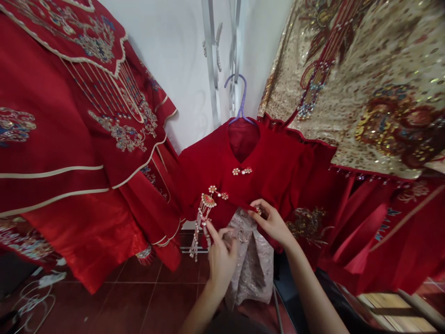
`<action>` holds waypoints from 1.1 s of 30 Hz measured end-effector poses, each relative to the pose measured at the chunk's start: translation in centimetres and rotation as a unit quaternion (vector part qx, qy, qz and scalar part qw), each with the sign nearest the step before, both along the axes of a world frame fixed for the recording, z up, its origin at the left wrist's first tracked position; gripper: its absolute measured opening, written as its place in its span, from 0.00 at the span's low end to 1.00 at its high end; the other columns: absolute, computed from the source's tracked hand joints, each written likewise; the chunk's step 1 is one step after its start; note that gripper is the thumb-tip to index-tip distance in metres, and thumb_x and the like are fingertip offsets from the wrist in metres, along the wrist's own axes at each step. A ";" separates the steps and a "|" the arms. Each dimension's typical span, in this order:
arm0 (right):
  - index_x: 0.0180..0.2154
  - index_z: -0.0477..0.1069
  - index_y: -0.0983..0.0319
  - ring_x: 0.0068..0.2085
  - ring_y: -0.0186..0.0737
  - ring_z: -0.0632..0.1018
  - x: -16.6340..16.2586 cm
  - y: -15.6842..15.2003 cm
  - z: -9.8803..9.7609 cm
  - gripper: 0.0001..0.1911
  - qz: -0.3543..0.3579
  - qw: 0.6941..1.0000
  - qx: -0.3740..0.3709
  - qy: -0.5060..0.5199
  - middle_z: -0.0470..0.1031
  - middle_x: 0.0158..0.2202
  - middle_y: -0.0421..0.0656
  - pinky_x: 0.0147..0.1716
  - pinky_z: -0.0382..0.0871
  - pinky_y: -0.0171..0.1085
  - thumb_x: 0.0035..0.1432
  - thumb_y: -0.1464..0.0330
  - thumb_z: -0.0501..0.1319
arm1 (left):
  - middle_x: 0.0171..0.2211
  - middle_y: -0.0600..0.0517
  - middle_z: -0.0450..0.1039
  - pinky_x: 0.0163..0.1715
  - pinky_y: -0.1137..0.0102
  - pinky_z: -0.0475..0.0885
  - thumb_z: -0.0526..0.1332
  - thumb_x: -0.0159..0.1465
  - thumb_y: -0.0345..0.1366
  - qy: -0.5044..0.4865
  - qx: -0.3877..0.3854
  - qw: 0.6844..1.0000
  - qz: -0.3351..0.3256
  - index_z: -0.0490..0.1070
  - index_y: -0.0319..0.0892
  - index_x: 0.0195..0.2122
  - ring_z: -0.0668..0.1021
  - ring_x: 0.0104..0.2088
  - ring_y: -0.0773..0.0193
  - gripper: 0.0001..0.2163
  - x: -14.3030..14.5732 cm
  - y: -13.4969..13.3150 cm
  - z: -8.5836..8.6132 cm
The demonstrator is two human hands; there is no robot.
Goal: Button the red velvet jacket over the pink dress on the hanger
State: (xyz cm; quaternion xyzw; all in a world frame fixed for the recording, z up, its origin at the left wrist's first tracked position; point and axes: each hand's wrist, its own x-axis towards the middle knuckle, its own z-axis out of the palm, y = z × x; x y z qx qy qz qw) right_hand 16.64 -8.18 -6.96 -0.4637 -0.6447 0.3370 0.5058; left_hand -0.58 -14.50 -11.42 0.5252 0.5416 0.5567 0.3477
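Note:
A red child-size jacket (pixel 212 157) hangs from a purple hanger (pixel 241 104), fastened at the neck by a flower-shaped pearl closure (pixel 242 171). Below that, its front parts over a pale, shiny patterned skirt (pixel 255 264). My right hand (pixel 273 222) pinches the jacket's right-side front edge beside a beaded closure (pixel 258 210). A fan-shaped ornament (pixel 208 200) with beaded tassels dangles on the left side. My left hand (pixel 221 255) is just below it, index finger stretched up by the tassel beads, thumb apart, slightly blurred; I see nothing held in it.
Larger embroidered red garments (pixel 114 125) hang at the left, a gold sequined garment (pixel 347 102) at the right. Behind the jacket rises a metal rack (pixel 210 60) against a white wall. White cables (pixel 33 297) lie on the dark red tiled floor (pixel 128 301).

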 end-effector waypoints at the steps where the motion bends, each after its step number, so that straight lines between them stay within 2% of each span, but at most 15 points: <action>1: 0.37 0.67 0.61 0.33 0.36 0.71 -0.1 -0.1 0.1 0.10 0.005 1.000 0.003 -0.001 0.71 0.32 0.40 0.35 0.67 0.34 0.56 0.62 0.61 | 0.41 0.48 0.78 0.28 0.73 0.67 0.61 0.60 0.35 0.012 0.005 1.000 0.012 0.35 0.40 0.69 0.74 0.23 0.66 0.42 -0.4 -0.2 -0.2; 5: 0.38 0.67 0.59 0.37 0.36 0.72 -0.1 -0.7 0.3 0.11 0.042 0.999 -0.017 0.019 0.71 0.36 0.40 0.39 0.68 0.33 0.58 0.60 0.61 | 0.39 0.49 0.76 0.31 0.72 0.71 0.58 0.63 0.34 0.003 0.009 1.000 0.027 0.30 0.42 0.69 0.76 0.28 0.66 0.41 -1.6 0.3 -1.0; 10: 0.44 0.68 0.59 0.46 0.39 0.73 0.2 -1.7 0.3 0.14 0.135 0.988 -0.066 0.031 0.73 0.43 0.42 0.48 0.67 0.36 0.61 0.58 0.58 | 0.40 0.49 0.76 0.22 0.73 0.72 0.60 0.62 0.36 -0.095 -0.033 0.994 -0.032 0.28 0.46 0.69 0.72 0.21 0.70 0.42 -2.0 2.4 -1.7; 14: 0.43 0.68 0.59 0.43 0.39 0.74 0.2 -2.0 -0.1 0.12 0.131 0.989 -0.069 0.014 0.73 0.40 0.42 0.46 0.69 0.37 0.60 0.59 0.58 | 0.41 0.50 0.76 0.23 0.73 0.74 0.63 0.59 0.38 -0.172 -0.052 0.982 -0.059 0.24 0.50 0.68 0.74 0.22 0.70 0.48 -1.2 3.8 -1.7; 18: 0.43 0.66 0.59 0.39 0.37 0.74 0.4 -2.2 -0.6 0.12 0.120 0.991 -0.054 0.005 0.71 0.37 0.40 0.44 0.70 0.37 0.57 0.63 0.61 | 0.50 0.44 0.73 0.28 0.70 0.77 0.65 0.57 0.37 -0.234 -0.106 0.962 -0.090 0.20 0.53 0.67 0.79 0.32 0.65 0.52 -0.1 4.8 -1.4; 21: 0.46 0.65 0.57 0.43 0.39 0.75 0.7 -2.5 -0.7 0.16 0.153 0.984 -0.069 0.053 0.71 0.40 0.42 0.45 0.71 0.38 0.56 0.63 0.62 | 0.52 0.44 0.72 0.30 0.70 0.77 0.65 0.58 0.37 -0.286 -0.126 0.947 -0.075 0.25 0.54 0.68 0.81 0.35 0.63 0.49 0.3 5.7 -1.2; 24: 0.49 0.65 0.56 0.46 0.41 0.75 1.0 -2.8 -0.7 0.17 0.154 0.982 -0.068 0.079 0.72 0.42 0.45 0.46 0.71 0.40 0.58 0.62 0.61 | 0.45 0.47 0.74 0.25 0.73 0.76 0.64 0.60 0.38 -0.284 -0.124 0.950 -0.029 0.33 0.51 0.68 0.80 0.31 0.65 0.43 0.6 6.8 -1.1; 27: 0.47 0.67 0.57 0.45 0.40 0.75 0.9 -2.8 -0.9 0.14 0.153 0.984 -0.050 0.078 0.73 0.42 0.45 0.47 0.71 0.40 0.59 0.63 0.60 | 0.40 0.50 0.75 0.22 0.76 0.73 0.63 0.61 0.39 -0.264 -0.124 0.957 0.004 0.42 0.50 0.66 0.79 0.26 0.68 0.37 0.6 7.7 -1.3; 30: 0.43 0.72 0.57 0.44 0.39 0.75 0.4 -2.5 -1.0 0.09 0.156 0.987 -0.023 0.029 0.73 0.41 0.44 0.47 0.70 0.40 0.62 0.66 0.56 | 0.39 0.50 0.75 0.22 0.75 0.73 0.63 0.61 0.38 -0.252 -0.115 0.961 0.015 0.49 0.48 0.63 0.77 0.23 0.70 0.32 0.5 7.8 -1.5; 33: 0.41 0.76 0.58 0.44 0.39 0.75 -0.6 -1.8 -1.5 0.12 0.109 0.993 0.011 -0.045 0.73 0.40 0.44 0.49 0.69 0.42 0.62 0.70 0.54 | 0.38 0.51 0.74 0.23 0.75 0.74 0.64 0.59 0.37 -0.257 -0.110 0.960 0.024 0.50 0.46 0.62 0.77 0.24 0.70 0.32 0.4 7.1 -1.6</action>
